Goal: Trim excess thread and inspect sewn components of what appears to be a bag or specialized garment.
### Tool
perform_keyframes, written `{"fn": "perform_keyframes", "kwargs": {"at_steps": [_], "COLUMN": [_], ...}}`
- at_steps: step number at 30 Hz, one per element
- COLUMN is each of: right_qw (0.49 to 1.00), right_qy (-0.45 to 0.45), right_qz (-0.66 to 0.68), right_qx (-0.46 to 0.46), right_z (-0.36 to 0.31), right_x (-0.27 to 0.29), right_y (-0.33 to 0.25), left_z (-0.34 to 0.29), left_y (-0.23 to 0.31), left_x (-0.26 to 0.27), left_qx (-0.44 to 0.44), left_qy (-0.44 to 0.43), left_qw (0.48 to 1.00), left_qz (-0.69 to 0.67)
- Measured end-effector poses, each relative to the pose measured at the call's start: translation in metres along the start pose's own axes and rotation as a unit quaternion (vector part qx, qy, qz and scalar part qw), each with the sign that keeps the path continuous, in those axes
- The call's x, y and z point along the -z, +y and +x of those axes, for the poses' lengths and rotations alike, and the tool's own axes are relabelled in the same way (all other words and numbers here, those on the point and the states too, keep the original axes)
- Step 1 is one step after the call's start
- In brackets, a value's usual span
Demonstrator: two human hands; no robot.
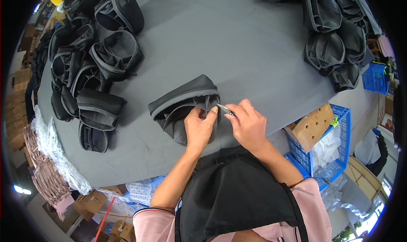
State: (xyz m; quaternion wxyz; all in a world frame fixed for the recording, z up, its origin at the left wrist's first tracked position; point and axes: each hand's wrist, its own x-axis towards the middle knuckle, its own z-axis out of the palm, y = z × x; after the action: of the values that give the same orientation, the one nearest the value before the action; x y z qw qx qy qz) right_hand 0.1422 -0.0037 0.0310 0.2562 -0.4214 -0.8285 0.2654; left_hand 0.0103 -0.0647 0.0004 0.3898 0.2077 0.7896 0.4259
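Note:
A dark grey zip pouch (pixel 186 91) stands unzipped on the table in front of me, its mouth facing my body and inner dividers showing. My left hand (pixel 198 129) reaches into the mouth, pinching the fabric lining near the right corner between thumb and fingers. In my right hand (pixel 249 125) is a small tool with a pointed silver tip (pixel 223 109), its handle mostly hidden by my fingers. The tip touches or nearly touches the pouch's right edge, beside my left thumb. Whether it is snips or tweezers cannot be made out.
Similar pouches (pixel 116 53) crowd the left side of the grey table (pixel 237 51); more pouches (pixel 324 51) lie at the far right. Below the right edge stands a blue crate (pixel 339 153) with a holed wooden board (pixel 313 125). Clear plastic wrap (pixel 63 157) hangs at the left edge.

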Motion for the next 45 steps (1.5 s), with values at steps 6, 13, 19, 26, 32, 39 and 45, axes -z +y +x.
{"fn": "perform_keyframes", "kwargs": {"at_steps": [6, 13, 19, 26, 32, 39, 45], "right_qw": [0.989, 0.953, 0.981, 0.993, 0.990, 0.990, 0.972], "right_qy": [-0.032, -0.063, -0.119, -0.106, -0.120, -0.123, -0.131], "right_qz": [0.104, 0.251, 0.124, 0.022, 0.001, 0.072, 0.171], "right_qx": [-0.096, -0.161, -0.093, 0.041, 0.075, -0.020, -0.094], "right_z": [0.003, -0.009, -0.013, -0.012, -0.015, -0.016, -0.015], "right_x": [-0.004, -0.001, 0.027, 0.021, 0.022, 0.018, 0.026], "right_y": [0.001, 0.016, -0.003, -0.001, 0.001, 0.004, 0.003], "left_z": [0.002, 0.008, 0.010, 0.011, 0.010, 0.010, 0.012], "left_y": [0.002, 0.014, 0.016, 0.005, 0.001, 0.014, 0.011], "left_x": [0.001, 0.010, 0.010, 0.003, 0.004, 0.008, 0.018], "left_qx": [-0.006, 0.074, 0.072, 0.046, 0.026, 0.046, 0.077], "left_qy": [-0.018, -0.073, -0.087, -0.079, -0.083, -0.100, -0.159], "left_qw": [1.000, 0.995, 0.993, 0.995, 0.996, 0.994, 0.984], "left_qz": [0.010, 0.001, -0.015, -0.027, -0.017, -0.002, -0.012]}}
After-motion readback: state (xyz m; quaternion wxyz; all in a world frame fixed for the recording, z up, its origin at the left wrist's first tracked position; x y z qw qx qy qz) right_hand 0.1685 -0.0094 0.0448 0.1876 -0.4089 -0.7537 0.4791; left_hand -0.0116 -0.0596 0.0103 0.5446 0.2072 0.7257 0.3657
